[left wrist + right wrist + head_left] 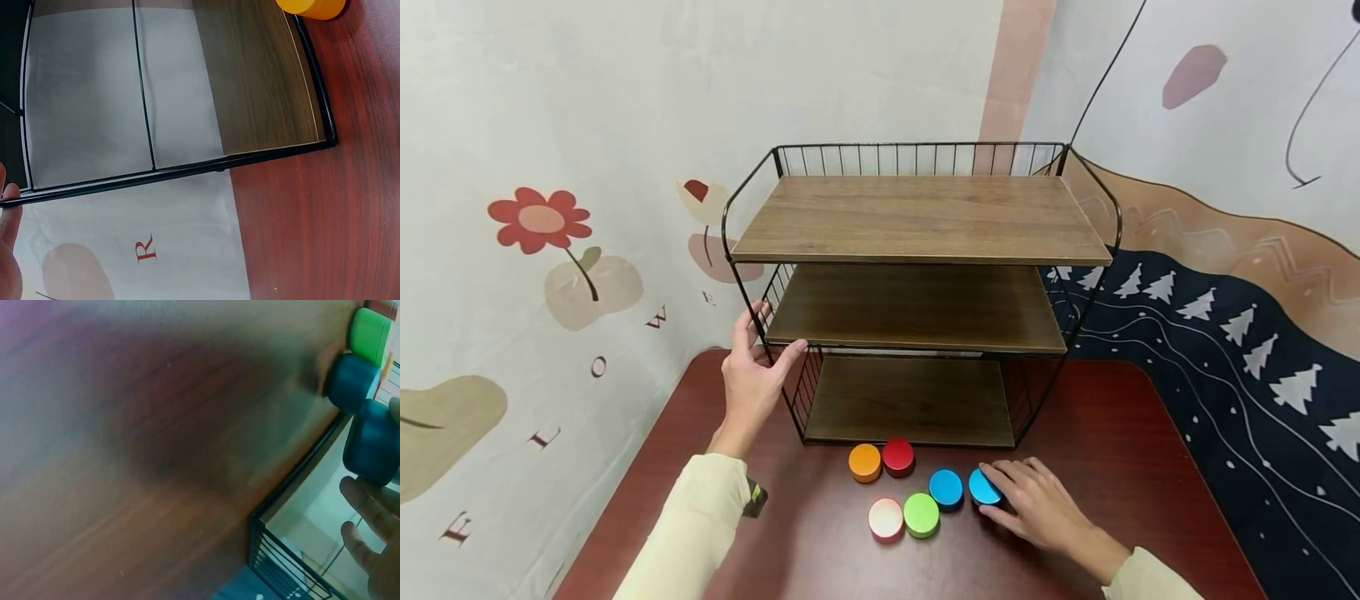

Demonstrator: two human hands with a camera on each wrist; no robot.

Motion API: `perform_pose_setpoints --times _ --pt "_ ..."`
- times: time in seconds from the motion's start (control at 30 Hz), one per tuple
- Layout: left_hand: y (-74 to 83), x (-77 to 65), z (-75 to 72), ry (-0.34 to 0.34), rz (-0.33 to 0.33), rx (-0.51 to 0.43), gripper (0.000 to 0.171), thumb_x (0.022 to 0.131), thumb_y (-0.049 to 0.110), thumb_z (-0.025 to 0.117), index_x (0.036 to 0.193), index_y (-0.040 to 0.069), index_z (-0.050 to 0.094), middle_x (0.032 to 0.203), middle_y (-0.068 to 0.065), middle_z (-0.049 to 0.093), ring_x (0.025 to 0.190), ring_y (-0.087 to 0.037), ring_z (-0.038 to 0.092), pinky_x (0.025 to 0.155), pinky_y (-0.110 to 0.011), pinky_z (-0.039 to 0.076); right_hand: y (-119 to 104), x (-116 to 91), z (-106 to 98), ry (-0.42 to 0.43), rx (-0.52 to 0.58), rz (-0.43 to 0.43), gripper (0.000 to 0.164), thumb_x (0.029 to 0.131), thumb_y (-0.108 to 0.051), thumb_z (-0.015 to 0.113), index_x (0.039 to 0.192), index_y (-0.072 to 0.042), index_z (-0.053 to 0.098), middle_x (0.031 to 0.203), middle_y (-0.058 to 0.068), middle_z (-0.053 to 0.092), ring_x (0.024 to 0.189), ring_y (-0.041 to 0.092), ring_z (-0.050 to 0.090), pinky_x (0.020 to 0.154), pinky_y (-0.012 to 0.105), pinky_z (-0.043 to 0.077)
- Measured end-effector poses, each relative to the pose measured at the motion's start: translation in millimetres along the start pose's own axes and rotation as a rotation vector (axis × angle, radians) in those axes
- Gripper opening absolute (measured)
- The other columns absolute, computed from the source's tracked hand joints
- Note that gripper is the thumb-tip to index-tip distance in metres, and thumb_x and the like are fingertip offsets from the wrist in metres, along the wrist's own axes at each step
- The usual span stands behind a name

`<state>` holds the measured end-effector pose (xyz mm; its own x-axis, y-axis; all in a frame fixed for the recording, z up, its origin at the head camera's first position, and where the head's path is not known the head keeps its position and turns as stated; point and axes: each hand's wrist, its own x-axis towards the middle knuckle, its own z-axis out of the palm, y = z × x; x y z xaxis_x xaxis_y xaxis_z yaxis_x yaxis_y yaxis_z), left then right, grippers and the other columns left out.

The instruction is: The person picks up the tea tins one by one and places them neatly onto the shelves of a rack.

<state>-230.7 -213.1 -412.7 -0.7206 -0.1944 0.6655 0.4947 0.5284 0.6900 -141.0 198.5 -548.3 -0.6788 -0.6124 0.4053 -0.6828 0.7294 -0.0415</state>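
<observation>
A three-tier rack with wooden boards and a black wire frame stands at the back of the table. My left hand grips its left side, thumb at the middle board's front edge and fingers round the wire frame. In front of the rack, my right hand holds a short blue cylinder between thumb and fingers. The right wrist view shows that blue cylinder at the fingertips. Just left of it sit a second blue cylinder and a green one.
A pink-white cylinder is beside the green one. Orange and red cylinders sit close to the bottom board's front edge. The dark red table extends to both sides of the rack, with patterned cloth behind.
</observation>
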Motion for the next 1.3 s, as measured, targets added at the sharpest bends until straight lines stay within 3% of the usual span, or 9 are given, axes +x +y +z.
perform_pose_setpoints --times 0.27,0.57,0.83,0.97,1.07,1.17,1.3 --pt "2.6 -0.7 -0.9 -0.009 -0.012 -0.005 0.079 0.081 0.014 0.085 0.148 0.021 0.043 0.143 0.001 0.056 0.065 -0.007 0.067 0.06 -0.014 0.047 7 12 -19 0.094 -0.029 -0.119 0.058 0.076 -0.046 0.084 0.119 -0.009 0.071 0.104 0.003 0.07 0.089 0.017 0.067 0.075 0.04 0.052" --pt "3.4 -1.5 -1.0 -0.027 -0.024 -0.01 0.078 0.083 0.017 0.083 0.148 0.023 0.042 0.144 0.004 0.054 0.066 -0.028 0.069 0.06 -0.014 0.047 7 27 -44 0.182 -0.04 -0.18 0.056 0.09 -0.055 0.067 0.117 -0.006 0.071 0.101 0.004 0.071 0.085 0.017 0.066 0.072 0.037 0.052" --pt "4.2 -2.0 -2.0 -0.025 -0.034 -0.015 0.079 0.082 0.014 0.084 0.148 0.022 0.042 0.144 0.002 0.054 0.067 -0.017 0.068 0.06 -0.013 0.046 3 41 -64 0.252 -0.027 -0.197 0.055 0.093 -0.054 0.063 0.116 -0.005 0.071 0.098 0.004 0.071 0.082 0.018 0.066 0.07 0.037 0.05" --pt "16.9 -2.5 -3.6 -0.03 -0.043 -0.008 0.076 0.082 0.01 0.083 0.147 0.013 0.043 0.144 -0.005 0.055 0.068 -0.018 0.067 0.061 -0.013 0.045 3 46 -71 0.265 -0.026 -0.199 0.055 0.094 -0.055 0.061 0.116 -0.005 0.071 0.099 0.005 0.071 0.083 0.019 0.066 0.07 0.038 0.05" --pt "17.4 -2.3 -4.0 -0.033 -0.042 -0.007 0.075 0.083 0.012 0.082 0.147 0.014 0.043 0.144 -0.004 0.055 0.069 -0.021 0.069 0.062 -0.013 0.046 4 49 -79 0.252 -0.024 -0.199 0.056 0.094 -0.055 0.061 0.117 -0.005 0.071 0.101 0.005 0.071 0.084 0.019 0.066 0.072 0.039 0.051" --pt "5.2 -1.9 -2.6 -0.032 -0.035 -0.016 0.077 0.083 0.017 0.083 0.148 0.023 0.042 0.144 0.003 0.054 0.069 -0.018 0.069 0.062 -0.013 0.047 4 54 -86 0.253 -0.027 -0.207 0.056 0.094 -0.055 0.061 0.117 -0.005 0.071 0.101 0.005 0.071 0.084 0.019 0.066 0.073 0.039 0.052" --pt "4.6 -1.8 -2.6 -0.024 -0.037 -0.003 0.078 0.082 0.014 0.083 0.148 0.022 0.042 0.144 0.002 0.055 0.069 -0.009 0.067 0.061 -0.012 0.046 6 61 -94 0.297 -0.031 -0.25 0.056 0.096 -0.054 0.058 0.114 -0.003 0.072 0.098 0.006 0.071 0.081 0.02 0.066 0.071 0.039 0.051"
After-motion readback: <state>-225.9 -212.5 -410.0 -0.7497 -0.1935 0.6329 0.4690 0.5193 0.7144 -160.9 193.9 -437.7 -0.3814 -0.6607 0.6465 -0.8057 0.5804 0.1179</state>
